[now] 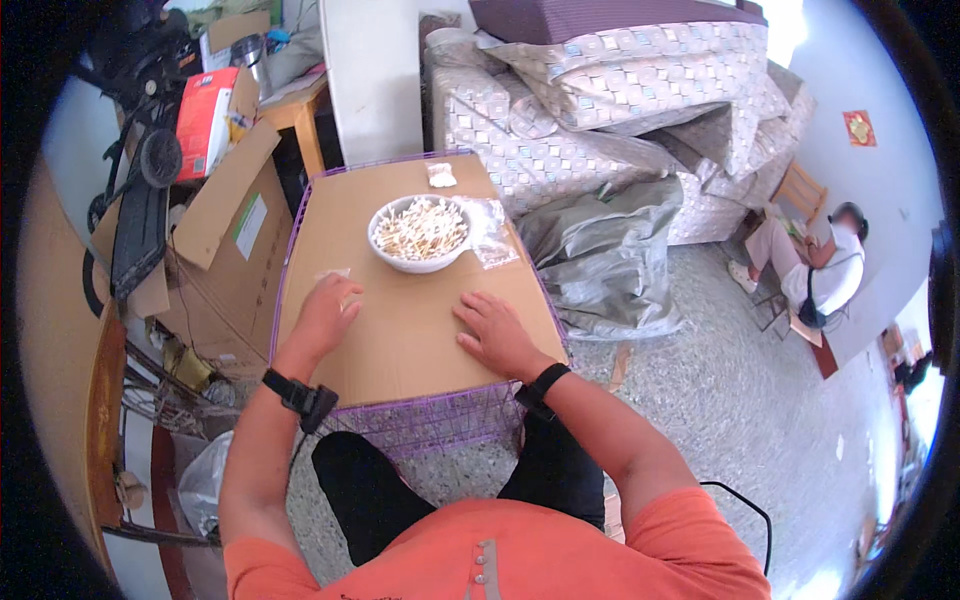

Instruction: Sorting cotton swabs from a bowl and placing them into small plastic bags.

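Nearest me on the feed: orange shirt [440,555], then black straps [290,391] on both wrists. R hand [495,333] is palm-down, fingers spread, nothing held, on the cardboard sheet [395,365] that tops a purple wire frame [400,425]. L hand [326,312] is at the sheet's L side, fingers part-curled; I can't tell if it's gripping anything. A clear plastic scrap [333,272] sits right by its fingertips. Bowl [420,264] is beyond & between both hands, approx. mid-sheet, heaped w/ cotton swabs [420,226]; clear bag [492,240] just R of it, small white packet [441,176] near the far edge. Further back I've got covered furniture [600,130], plus a seated person [838,270] far R.
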{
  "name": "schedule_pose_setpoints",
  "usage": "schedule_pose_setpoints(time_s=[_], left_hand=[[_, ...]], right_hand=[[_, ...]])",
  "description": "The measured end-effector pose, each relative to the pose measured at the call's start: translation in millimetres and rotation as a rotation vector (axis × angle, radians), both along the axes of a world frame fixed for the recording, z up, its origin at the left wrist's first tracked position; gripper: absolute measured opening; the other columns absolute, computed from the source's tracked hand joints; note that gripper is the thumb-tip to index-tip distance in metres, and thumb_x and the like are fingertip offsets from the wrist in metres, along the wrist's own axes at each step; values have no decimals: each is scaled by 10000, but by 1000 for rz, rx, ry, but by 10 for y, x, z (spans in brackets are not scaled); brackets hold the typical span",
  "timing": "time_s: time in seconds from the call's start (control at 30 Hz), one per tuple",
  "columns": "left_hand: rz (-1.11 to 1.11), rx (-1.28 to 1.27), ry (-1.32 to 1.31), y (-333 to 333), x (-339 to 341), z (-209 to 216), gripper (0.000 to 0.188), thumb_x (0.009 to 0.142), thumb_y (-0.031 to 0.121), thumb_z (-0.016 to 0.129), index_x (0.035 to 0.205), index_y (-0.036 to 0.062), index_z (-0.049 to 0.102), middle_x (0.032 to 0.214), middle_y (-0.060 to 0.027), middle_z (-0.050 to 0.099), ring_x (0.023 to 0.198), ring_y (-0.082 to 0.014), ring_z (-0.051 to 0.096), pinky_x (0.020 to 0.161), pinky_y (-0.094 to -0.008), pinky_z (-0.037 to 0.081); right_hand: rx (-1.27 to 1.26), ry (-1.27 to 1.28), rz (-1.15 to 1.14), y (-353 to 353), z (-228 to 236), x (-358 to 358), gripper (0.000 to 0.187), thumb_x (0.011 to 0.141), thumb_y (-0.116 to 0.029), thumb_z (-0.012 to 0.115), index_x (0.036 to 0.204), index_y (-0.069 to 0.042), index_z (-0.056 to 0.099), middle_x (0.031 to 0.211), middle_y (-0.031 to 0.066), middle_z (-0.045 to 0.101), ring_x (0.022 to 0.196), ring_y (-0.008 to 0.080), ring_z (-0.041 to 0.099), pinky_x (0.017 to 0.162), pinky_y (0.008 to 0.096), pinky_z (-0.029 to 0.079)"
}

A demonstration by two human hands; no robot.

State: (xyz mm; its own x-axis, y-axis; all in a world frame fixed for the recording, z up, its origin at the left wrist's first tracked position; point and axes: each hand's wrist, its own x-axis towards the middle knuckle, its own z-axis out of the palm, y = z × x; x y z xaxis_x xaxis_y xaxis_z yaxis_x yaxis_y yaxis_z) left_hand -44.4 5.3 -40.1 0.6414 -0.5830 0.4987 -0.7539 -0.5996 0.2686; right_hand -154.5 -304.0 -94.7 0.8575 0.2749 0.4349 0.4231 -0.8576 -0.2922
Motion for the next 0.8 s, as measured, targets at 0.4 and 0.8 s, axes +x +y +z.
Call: schedule_pose_setpoints(time_s=[0.4,0.8], left_hand=[[135,-302,115,-642,-93,-464,90,850,66,613,914,12,646,916,-168,622,894,-343,601,821,-415,485],[15,-167,102,-423,-42,-378,76,827,38,614,900,20,624,930,-154,606,939,-348,568,828,-418,461]], right_hand=[[72,1,-11,-15,-26,22,415,873,-267,620,1233,-65,576,1353,156,508,1304,341,426,1097,470,311],[703,-25,57,-85,871,452,284,952,-174,580,1189,-26,628,1109,143,665,1012,214,627,881,327,491]])
